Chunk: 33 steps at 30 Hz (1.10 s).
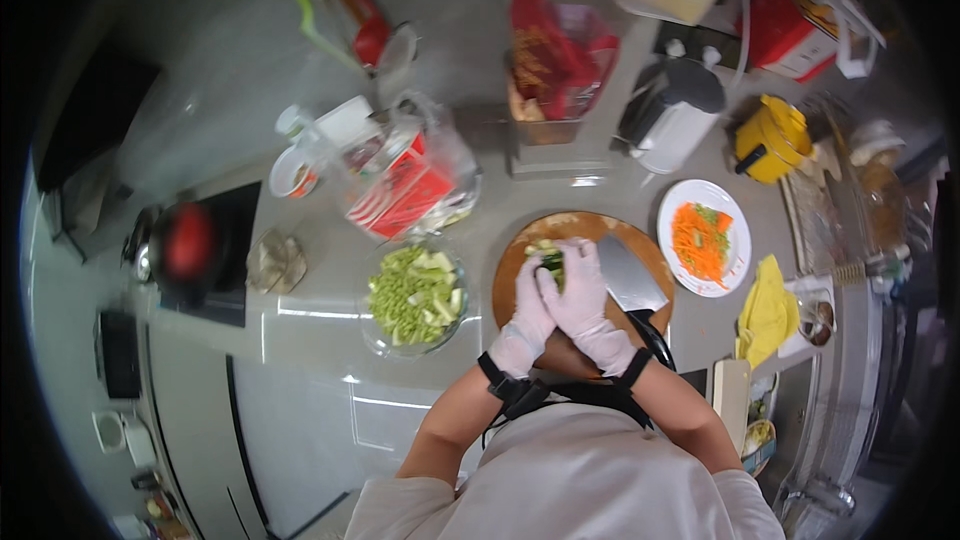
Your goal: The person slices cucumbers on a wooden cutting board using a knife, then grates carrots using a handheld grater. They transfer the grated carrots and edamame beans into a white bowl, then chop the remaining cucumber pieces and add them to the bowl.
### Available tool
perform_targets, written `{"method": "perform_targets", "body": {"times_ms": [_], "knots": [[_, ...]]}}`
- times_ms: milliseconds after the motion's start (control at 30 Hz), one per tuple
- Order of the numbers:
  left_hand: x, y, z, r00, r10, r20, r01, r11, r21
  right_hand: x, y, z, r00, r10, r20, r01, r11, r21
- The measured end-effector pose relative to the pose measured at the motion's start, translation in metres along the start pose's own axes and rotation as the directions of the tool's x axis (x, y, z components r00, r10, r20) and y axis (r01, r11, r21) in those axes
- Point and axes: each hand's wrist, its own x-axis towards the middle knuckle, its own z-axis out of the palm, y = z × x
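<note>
Both hands wear white gloves and come together over a round wooden cutting board (517, 255). My left hand (527, 311) and my right hand (585, 292) cup cut green vegetable pieces (551, 259) between them, partly hidden by the fingers. Beside my right hand a cleaver (634, 277) lies flat on the board, its black handle pointing towards me. A glass bowl (373, 341) left of the board holds chopped pale-green vegetable (412, 296). On the right, a white plate (739, 240) carries shredded carrot (697, 240) with some green shreds.
Behind the bowl stand plastic bags with a red package (405, 191). A red bag (555, 60), a white appliance (679, 120) and a yellow pot (772, 139) line the back. A yellow cloth (769, 311) lies right, near the sink (795, 397). Far left is a dark cooktop (232, 262) with a pan.
</note>
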Motion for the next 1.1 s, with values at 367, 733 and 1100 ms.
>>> {"method": "perform_targets", "body": {"times_ms": [367, 733, 1100], "knots": [[0.024, -0.013, -0.003, 0.891, -0.295, 0.345, 0.345, 0.934, -0.094, 0.001, 0.016, -0.003, 0.909, 0.241, -0.340, -0.145, 0.948, 0.283], [0.008, -0.014, -0.011, 0.903, -0.295, 0.311, 0.315, 0.949, -0.014, -0.007, 0.004, -0.026, 0.967, 0.152, -0.204, -0.137, 0.987, 0.084], [0.006, -0.004, 0.010, 0.935, -0.241, 0.261, 0.264, 0.963, -0.053, 0.018, 0.063, -0.087, 0.865, 0.254, -0.433, -0.061, 0.910, 0.411]]}}
